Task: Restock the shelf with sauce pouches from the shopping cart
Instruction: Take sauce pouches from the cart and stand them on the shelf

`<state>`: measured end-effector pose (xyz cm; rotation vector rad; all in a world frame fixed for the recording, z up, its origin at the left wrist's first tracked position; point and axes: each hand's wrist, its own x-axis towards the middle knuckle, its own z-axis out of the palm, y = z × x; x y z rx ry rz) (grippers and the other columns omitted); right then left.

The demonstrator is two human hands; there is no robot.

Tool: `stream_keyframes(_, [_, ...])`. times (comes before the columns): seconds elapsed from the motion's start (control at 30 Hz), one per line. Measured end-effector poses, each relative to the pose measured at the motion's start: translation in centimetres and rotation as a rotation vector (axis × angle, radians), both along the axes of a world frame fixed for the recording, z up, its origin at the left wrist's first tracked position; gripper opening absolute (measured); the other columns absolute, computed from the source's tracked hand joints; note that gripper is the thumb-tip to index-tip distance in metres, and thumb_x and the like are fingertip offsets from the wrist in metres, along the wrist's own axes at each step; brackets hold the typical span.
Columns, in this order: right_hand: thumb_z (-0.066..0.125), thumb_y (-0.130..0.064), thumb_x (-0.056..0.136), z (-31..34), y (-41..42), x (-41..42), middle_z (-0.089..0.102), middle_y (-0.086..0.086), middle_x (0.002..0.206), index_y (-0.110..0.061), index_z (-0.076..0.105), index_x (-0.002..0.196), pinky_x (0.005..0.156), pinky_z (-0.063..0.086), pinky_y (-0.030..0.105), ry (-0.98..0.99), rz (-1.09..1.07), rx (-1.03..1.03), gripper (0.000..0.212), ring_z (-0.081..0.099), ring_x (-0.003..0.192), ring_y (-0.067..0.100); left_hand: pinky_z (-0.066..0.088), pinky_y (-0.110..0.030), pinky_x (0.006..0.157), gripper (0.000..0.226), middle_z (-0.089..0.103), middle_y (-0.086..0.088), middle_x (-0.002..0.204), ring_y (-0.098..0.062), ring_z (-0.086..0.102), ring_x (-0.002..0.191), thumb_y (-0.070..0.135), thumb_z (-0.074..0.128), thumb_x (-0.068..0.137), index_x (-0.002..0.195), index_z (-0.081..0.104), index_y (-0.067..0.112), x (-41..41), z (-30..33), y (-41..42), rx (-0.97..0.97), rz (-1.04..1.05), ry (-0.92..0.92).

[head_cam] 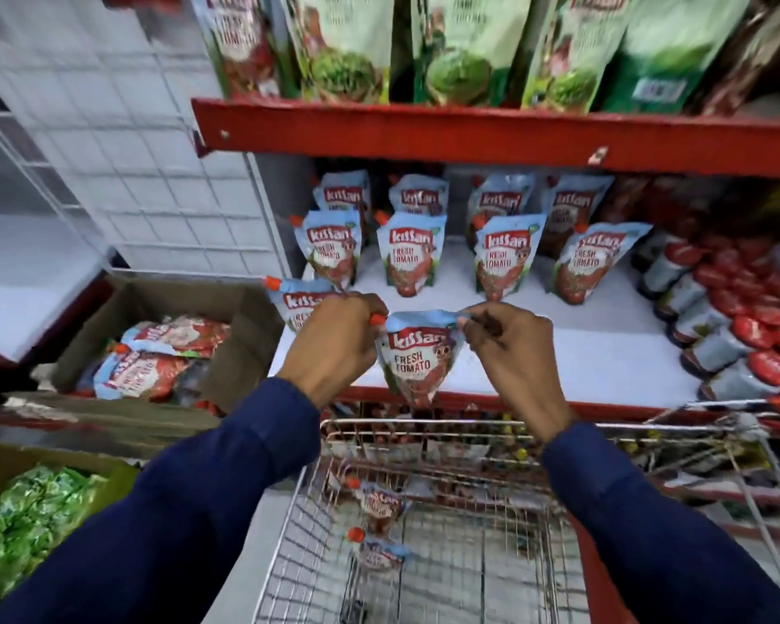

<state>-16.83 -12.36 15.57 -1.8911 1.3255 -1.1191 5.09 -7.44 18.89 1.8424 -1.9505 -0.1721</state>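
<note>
A tomato sauce pouch (417, 353) with a light blue top and an orange cap hangs over the front edge of the white shelf (604, 353). My left hand (334, 342) pinches its capped left corner, and my right hand (512, 342) pinches its right top corner. Another pouch (296, 301) stands just behind my left hand, partly hidden by it. Several matching pouches (410, 254) stand upright in rows farther back on the shelf. Below my arms, the wire shopping cart (469, 556) holds two more pouches (381, 506).
An open cardboard box (244, 335) of sauce pouches sits left of the shelf. A second box with green packets (28, 520) is at lower left. Red-capped bottles (730, 317) line the shelf's right side. A red shelf (469, 132) above carries green pouches.
</note>
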Motion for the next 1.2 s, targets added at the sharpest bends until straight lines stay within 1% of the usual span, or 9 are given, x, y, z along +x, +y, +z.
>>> stream_keyframes(0.13, [0.070, -0.019, 0.089, 0.3, -2.8, 1.8, 0.067, -0.013, 0.069, -0.015, 0.077, 0.089, 0.058, 0.039, -0.001, 0.042, -0.021, -0.025, 0.008, 0.060, 0.062, -0.008, 0.056, -0.040, 0.073, 0.022, 0.076, -0.018, 0.102, -0.039, 0.069, 0.091, 0.003, 0.066, 0.088, 0.108, 0.073, 0.006, 0.8, 0.4, -2.6, 0.024, 0.072, -0.018])
stream_keyframes(0.3, [0.069, -0.014, 0.088, -0.9, -5.3, 3.5, 0.069, -0.007, 0.073, -0.011, 0.077, 0.089, 0.057, 0.041, -0.001, 0.044, -0.042, -0.015, 0.009, 0.059, 0.060, -0.010, 0.058, -0.047, 0.087, 0.027, 0.072, -0.021, 0.110, -0.041, 0.065, 0.101, -0.002, 0.066, 0.087, 0.113, 0.073, 0.003, 1.3, -0.5, -5.6, 0.072, 0.125, -0.017])
stream_keyframes(0.47, [0.070, -0.011, 0.087, -2.0, -6.7, 4.4, 0.076, 0.003, 0.080, -0.009, 0.078, 0.091, 0.056, 0.041, -0.002, 0.046, -0.079, 0.003, 0.009, 0.058, 0.060, -0.008, 0.056, -0.052, 0.091, 0.029, 0.067, -0.024, 0.114, -0.045, 0.061, 0.105, -0.007, 0.065, 0.085, 0.112, 0.071, 0.001, 1.4, -1.5, -7.2, 0.116, 0.153, -0.019])
stream_keyframes(0.67, [0.069, -0.013, 0.088, -2.4, -7.3, 5.0, 0.078, 0.006, 0.086, -0.008, 0.077, 0.092, 0.060, 0.046, 0.007, 0.025, -0.081, 0.052, 0.011, 0.062, 0.064, -0.002, 0.058, -0.052, 0.089, 0.025, 0.070, -0.023, 0.108, -0.043, 0.064, 0.101, -0.010, 0.064, 0.085, 0.107, 0.071, -0.002, 1.7, -1.8, -8.0, 0.111, 0.161, 0.015])
stream_keyframes(0.77, [0.070, -0.012, 0.087, -2.3, -7.4, 4.9, 0.079, 0.006, 0.087, -0.008, 0.078, 0.094, 0.057, 0.044, 0.000, 0.022, -0.085, 0.064, 0.011, 0.062, 0.064, -0.003, 0.056, -0.052, 0.090, 0.025, 0.068, -0.023, 0.109, -0.042, 0.062, 0.102, -0.011, 0.063, 0.087, 0.109, 0.071, -0.002, 1.9, -1.9, -7.9, 0.112, 0.139, 0.008])
stream_keyframes(0.93, [0.073, -0.013, 0.085, -2.3, -7.3, 4.8, 0.079, 0.006, 0.089, -0.007, 0.078, 0.094, 0.057, 0.044, -0.003, 0.033, -0.088, 0.058, 0.012, 0.062, 0.065, -0.004, 0.055, -0.050, 0.092, 0.028, 0.068, -0.022, 0.112, -0.039, 0.060, 0.107, -0.009, 0.062, 0.089, 0.114, 0.071, 0.000, 1.9, -1.9, -7.9, 0.112, 0.133, -0.001])
stream_keyframes(1.0, [0.072, -0.013, 0.086, -2.2, -7.2, 4.7, 0.078, 0.006, 0.091, -0.007, 0.077, 0.095, 0.061, 0.048, 0.001, 0.037, -0.073, 0.064, 0.012, 0.063, 0.067, -0.001, 0.055, -0.048, 0.091, 0.027, 0.069, -0.020, 0.113, -0.038, 0.060, 0.106, -0.004, 0.065, 0.091, 0.116, 0.072, 0.003, 2.0, -2.0, -8.1, 0.121, 0.131, 0.003])
stream_keyframes(1.1, [0.073, -0.016, 0.086, -2.0, -7.2, 4.8, 0.078, 0.006, 0.098, -0.009, 0.076, 0.098, 0.075, 0.059, 0.026, 0.048, -0.055, 0.082, 0.014, 0.068, 0.075, 0.011, 0.056, -0.048, 0.093, 0.029, 0.067, -0.017, 0.119, -0.038, 0.061, 0.108, 0.005, 0.070, 0.092, 0.120, 0.072, 0.010, 1.9, -2.3, -8.3, 0.154, 0.126, 0.028])
stream_keyframes(1.2, [0.074, -0.019, 0.085, -1.9, -7.0, 4.8, 0.077, 0.006, 0.107, -0.011, 0.074, 0.105, 0.076, 0.056, 0.027, 0.068, -0.037, 0.118, 0.021, 0.069, 0.078, 0.013, 0.058, -0.044, 0.090, 0.037, 0.069, -0.016, 0.121, -0.039, 0.064, 0.109, 0.007, 0.073, 0.090, 0.126, 0.069, 0.012, 1.7, -2.4, -8.1, 0.148, 0.101, 0.030])
